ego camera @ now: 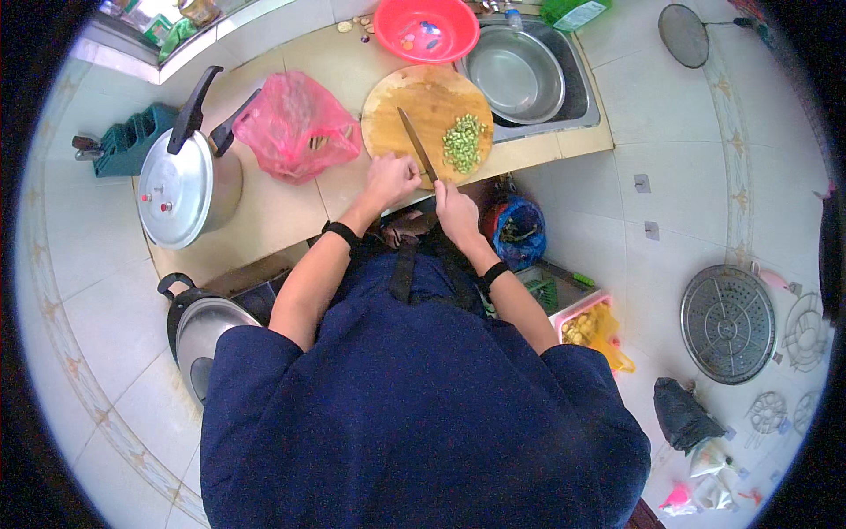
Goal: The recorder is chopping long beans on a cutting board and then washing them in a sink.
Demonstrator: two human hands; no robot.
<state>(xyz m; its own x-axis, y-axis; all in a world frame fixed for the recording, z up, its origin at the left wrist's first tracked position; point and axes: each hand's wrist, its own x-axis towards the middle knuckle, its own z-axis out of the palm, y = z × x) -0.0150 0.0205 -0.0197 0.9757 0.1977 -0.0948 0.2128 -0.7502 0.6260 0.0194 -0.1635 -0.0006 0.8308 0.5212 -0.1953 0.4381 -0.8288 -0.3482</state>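
Note:
My right hand [457, 213] grips the handle of a kitchen knife [416, 142] at the near edge of a round wooden cutting board [390, 99]. The narrow blade slants across the board, its tip pointing away and to the left. Just left of the blade is my left hand [394, 180], over the board's near left edge with its fingers curled in. Whether it pinches anything small is hidden. Chopped green vegetable pieces [464, 144] lie in a heap on the right side of the board.
A steel basin [515, 76] sits in the sink [581, 92], beside a red plastic basin [426, 30]. Left on the counter are a pink plastic bag [297, 125] and a pressure cooker [175, 192]. Below the counter, right, stands a bin with a blue liner [540, 231].

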